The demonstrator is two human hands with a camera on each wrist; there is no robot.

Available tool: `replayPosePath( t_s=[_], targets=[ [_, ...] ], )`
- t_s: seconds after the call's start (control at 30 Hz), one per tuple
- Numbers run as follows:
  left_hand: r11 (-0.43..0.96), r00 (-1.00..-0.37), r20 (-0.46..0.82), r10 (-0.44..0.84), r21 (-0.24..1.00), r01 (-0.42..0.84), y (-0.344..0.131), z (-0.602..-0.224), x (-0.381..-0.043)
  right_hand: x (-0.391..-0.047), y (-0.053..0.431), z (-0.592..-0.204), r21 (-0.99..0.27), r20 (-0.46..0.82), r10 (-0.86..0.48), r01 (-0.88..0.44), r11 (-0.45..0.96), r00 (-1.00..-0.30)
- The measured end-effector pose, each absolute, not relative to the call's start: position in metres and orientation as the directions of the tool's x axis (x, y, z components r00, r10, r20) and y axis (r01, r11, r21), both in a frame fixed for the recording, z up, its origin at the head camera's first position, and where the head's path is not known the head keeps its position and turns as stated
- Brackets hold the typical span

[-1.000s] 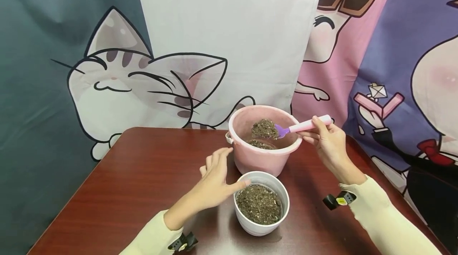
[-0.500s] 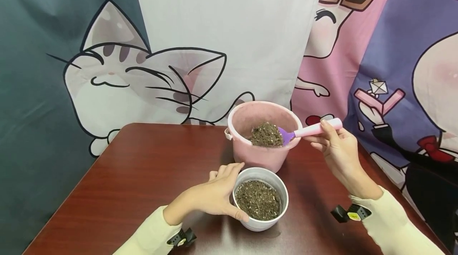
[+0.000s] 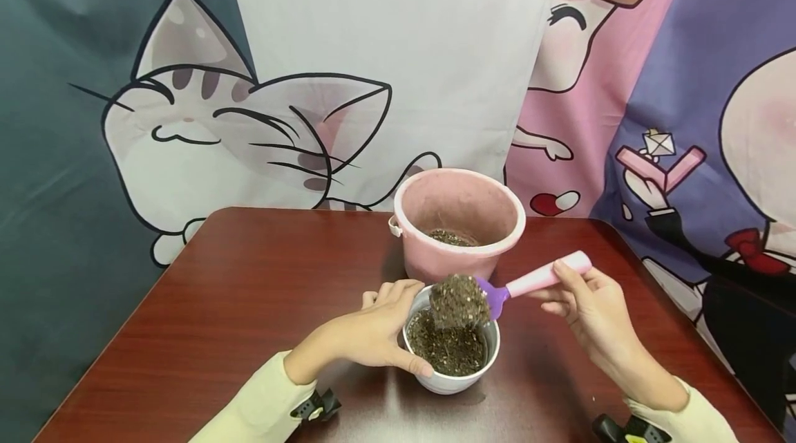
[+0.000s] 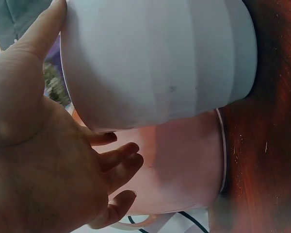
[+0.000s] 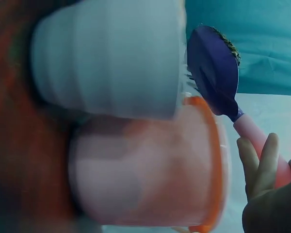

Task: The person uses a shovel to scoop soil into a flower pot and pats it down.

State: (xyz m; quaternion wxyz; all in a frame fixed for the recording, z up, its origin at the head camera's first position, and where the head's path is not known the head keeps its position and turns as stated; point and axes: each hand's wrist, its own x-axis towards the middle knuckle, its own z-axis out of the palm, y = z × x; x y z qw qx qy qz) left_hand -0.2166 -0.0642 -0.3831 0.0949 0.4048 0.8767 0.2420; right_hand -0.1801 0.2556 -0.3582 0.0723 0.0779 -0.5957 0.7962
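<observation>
A white pot stands upright on the table, dark soil inside it. My left hand holds the pot at its left side, thumb at the front and index finger at the back; in the left wrist view the other fingers are off the pot wall. My right hand grips the pink handle of a trowel. Its purple blade carries a heap of soil over the pot's far rim, covering part of the pot's opening.
Just behind the pot stands a pink bucket with some soil at its bottom. Both are on a reddish-brown wooden table. A printed cartoon curtain hangs close behind the table.
My right hand has brought the loaded trowel from the bucket toward me, over the white pot. My left hand has come down from beside the bucket to hold the pot's side.
</observation>
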Motion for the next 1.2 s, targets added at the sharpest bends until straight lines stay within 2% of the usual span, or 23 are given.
replayPosePath(
  t_s=[0.23,0.43,0.6,0.83,1.0,1.2],
  targets=[
    [0.551,-0.657,0.035,0.753,0.512,0.659,-0.064,-0.383,-0.217,-0.172,0.25,-0.375,-0.955,0.267,0.011,-0.266,-0.131,-0.964],
    [0.548,-0.658,0.04,0.752,0.517,0.657,-0.065,-0.383,-0.216,-0.173,0.242,-0.37,-0.939,0.345,0.037,-0.345,-0.002,-0.938],
    [0.552,-0.658,0.032,0.752,0.515,0.656,-0.064,-0.383,-0.216,-0.174,0.244,-0.364,-0.912,0.41,0.048,-0.408,0.05,-0.911],
    [0.564,-0.662,0.015,0.75,0.508,0.65,-0.064,-0.384,-0.216,-0.169,0.253,-0.356,-0.906,0.421,0.096,-0.414,0.084,-0.902],
    [0.565,-0.663,0.014,0.749,0.509,0.649,-0.065,-0.384,-0.216,-0.165,0.257,-0.349,-0.903,0.423,0.15,-0.401,0.157,-0.894],
    [0.565,-0.662,0.022,0.749,0.502,0.655,-0.064,-0.383,-0.215,-0.159,0.261,-0.341,-0.868,0.467,0.146,-0.421,0.262,-0.872]
  ],
)
